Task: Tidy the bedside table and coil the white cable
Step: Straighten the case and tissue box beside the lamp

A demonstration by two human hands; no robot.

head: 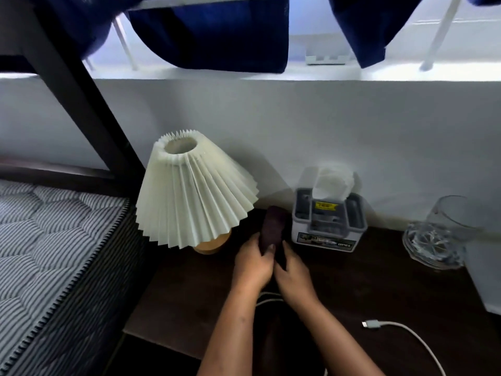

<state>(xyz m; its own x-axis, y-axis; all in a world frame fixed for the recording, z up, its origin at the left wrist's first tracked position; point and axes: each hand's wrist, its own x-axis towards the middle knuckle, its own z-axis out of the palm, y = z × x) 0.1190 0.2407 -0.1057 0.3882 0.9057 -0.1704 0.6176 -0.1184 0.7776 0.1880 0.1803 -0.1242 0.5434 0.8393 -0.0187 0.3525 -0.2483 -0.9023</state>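
White cable lies uncoiled on the table; left hand and right hand grip a dark object.

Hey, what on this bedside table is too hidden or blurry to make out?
In the head view:
dark object: blurred, lower part covered by the left hand and right hand.
white cable: cut off at the bottom edge; part hidden behind the wrists.
lamp base: mostly under the shade.
tissue box print: too blurred to read.
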